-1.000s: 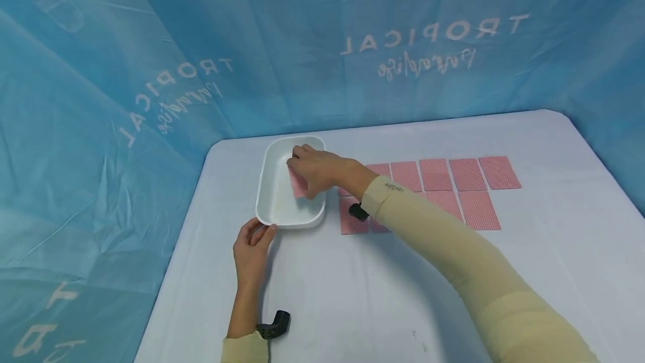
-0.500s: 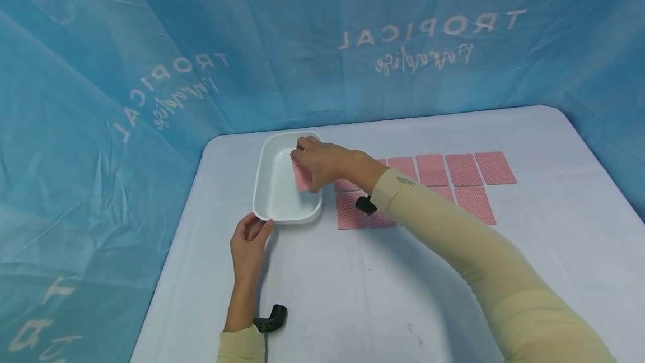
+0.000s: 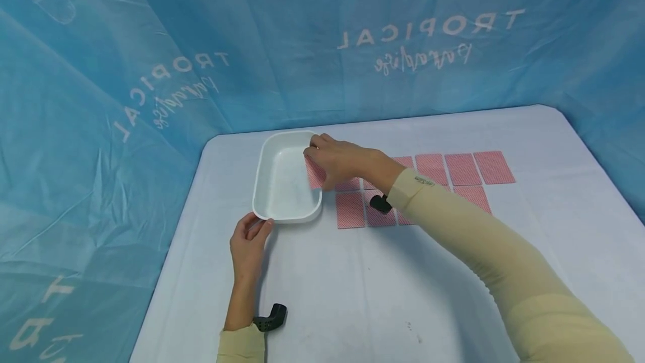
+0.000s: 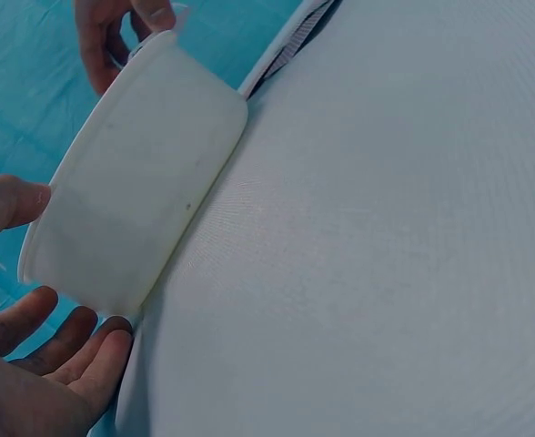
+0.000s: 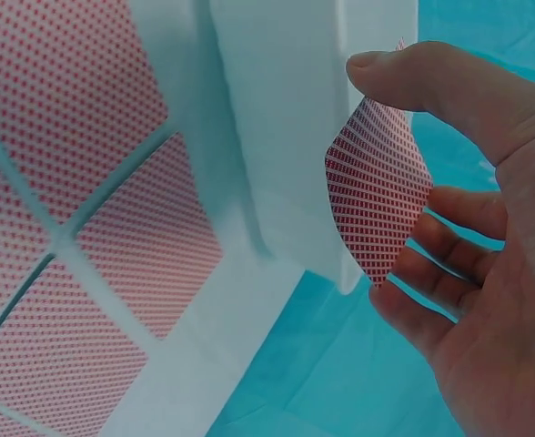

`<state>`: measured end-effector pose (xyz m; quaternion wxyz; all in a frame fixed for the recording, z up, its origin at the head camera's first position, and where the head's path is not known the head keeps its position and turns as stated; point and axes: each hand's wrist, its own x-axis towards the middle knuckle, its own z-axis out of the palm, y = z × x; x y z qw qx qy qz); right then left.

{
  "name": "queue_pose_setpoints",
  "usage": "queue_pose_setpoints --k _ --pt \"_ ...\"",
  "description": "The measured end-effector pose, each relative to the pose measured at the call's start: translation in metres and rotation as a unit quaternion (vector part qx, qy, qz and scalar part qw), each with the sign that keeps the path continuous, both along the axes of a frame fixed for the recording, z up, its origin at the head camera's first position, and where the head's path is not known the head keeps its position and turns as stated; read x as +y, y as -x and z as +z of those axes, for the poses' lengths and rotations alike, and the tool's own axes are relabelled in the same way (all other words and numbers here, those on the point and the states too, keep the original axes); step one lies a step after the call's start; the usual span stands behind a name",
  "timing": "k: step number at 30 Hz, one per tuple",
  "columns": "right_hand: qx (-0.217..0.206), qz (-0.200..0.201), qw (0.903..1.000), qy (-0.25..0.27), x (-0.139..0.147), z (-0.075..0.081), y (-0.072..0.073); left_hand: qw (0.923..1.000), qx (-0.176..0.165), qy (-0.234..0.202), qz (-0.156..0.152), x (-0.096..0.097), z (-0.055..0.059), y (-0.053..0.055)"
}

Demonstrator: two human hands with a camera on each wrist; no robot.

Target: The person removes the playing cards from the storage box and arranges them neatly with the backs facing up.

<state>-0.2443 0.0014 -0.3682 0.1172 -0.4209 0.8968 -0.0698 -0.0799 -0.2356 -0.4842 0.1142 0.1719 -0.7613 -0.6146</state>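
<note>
My right hand [image 3: 339, 160] pinches a red-and-white patterned playing card [image 3: 314, 173] over the right rim of a white plastic basin [image 3: 282, 214]. In the right wrist view the card [image 5: 377, 187] bows between the thumb and the fingertips, beside the basin wall [image 5: 286, 137]. At the basin's near left corner, my left hand [image 3: 251, 237] grips the rim. The left wrist view has the thumb [image 4: 17, 202] on the rim and the fingers [image 4: 67, 341] against the side below.
Right of the basin, several face-down cards [image 3: 350, 210] lie in two rows on the white-covered table [image 3: 353, 284]; my right arm hides part of them. A blue printed curtain [image 3: 282, 43] hangs behind and to the left.
My right hand has moved to the right with the card, from over the basin's inside to its right rim. The left hand keeps its grip on the corner.
</note>
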Motion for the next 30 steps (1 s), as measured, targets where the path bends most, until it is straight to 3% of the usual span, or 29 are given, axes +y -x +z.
queue_pose_setpoints --k 7,16,30 --pt "-0.022 0.005 0.9996 0.016 0.01 -0.003 -0.004 0.9999 -0.001 -0.001 0.011 -0.001 -0.003 -0.001" --pt "-0.01 0.011 0.9998 0.014 0.023 -0.007 -0.01 1.0 -0.003 -0.003 0.006 0.001 -0.003 -0.001" --pt "-0.019 -0.022 0.9994 0.021 0.052 -0.015 -0.015 0.9999 -0.009 -0.009 -0.001 0.0 0.001 0.0"
